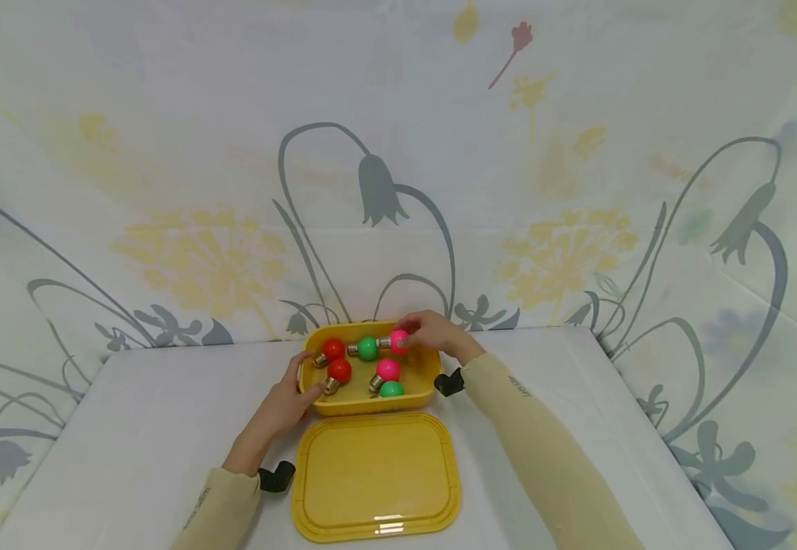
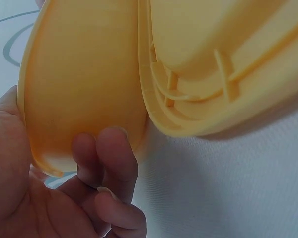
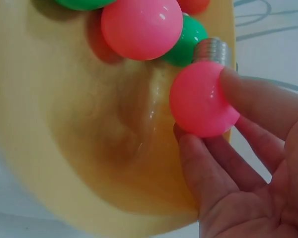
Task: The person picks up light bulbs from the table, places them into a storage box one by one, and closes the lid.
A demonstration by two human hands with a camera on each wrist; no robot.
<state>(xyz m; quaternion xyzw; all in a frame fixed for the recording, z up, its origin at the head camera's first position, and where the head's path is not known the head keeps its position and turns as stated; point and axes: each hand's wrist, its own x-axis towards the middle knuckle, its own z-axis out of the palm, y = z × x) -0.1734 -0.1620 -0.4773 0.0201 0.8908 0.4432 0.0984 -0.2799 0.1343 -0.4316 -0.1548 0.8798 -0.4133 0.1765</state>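
Observation:
A yellow plastic box [image 1: 370,408] holds several round coloured light bulbs with metal screw bases. At its right side my right hand [image 1: 432,334] pinches a pink bulb [image 3: 198,101] between thumb and fingers, screw base pointing left in the head view. My left hand [image 1: 283,403] grips the left end of the box, thumb and fingers around its wall. Inside lie two red bulbs, one further back [image 1: 333,349] and one nearer [image 1: 339,370], a green bulb [image 1: 367,348], a second pink bulb [image 1: 388,370] and a partly hidden green bulb [image 1: 391,389].
A yellow lid [image 1: 376,477] lies on the white-covered table [image 1: 150,428] just in front of the box. Behind the box rises a flower-patterned cloth [image 1: 398,252]. Black wrist straps [image 1: 277,477] show at both wrists.

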